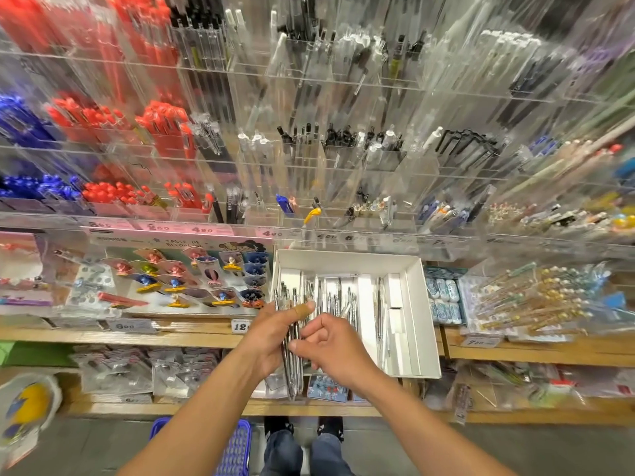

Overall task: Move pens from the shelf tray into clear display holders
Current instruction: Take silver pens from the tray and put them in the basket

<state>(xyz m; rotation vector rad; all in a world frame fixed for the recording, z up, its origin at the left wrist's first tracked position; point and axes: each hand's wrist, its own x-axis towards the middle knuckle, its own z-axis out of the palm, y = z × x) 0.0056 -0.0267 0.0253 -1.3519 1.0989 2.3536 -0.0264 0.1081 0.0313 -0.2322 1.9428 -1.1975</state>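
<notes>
Several clear, silver-tipped pens [291, 341] bundled in left hand [271, 333] grip; right hand [335, 348] pinches one.

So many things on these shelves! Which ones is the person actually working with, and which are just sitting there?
In use:
left hand gripping a bunch of pens
right hand, fingers pinching that bunch
white tray with more pens
clear holders above

Just sitting there:
cartoon clips
red pens
blue basket on the floor
</notes>
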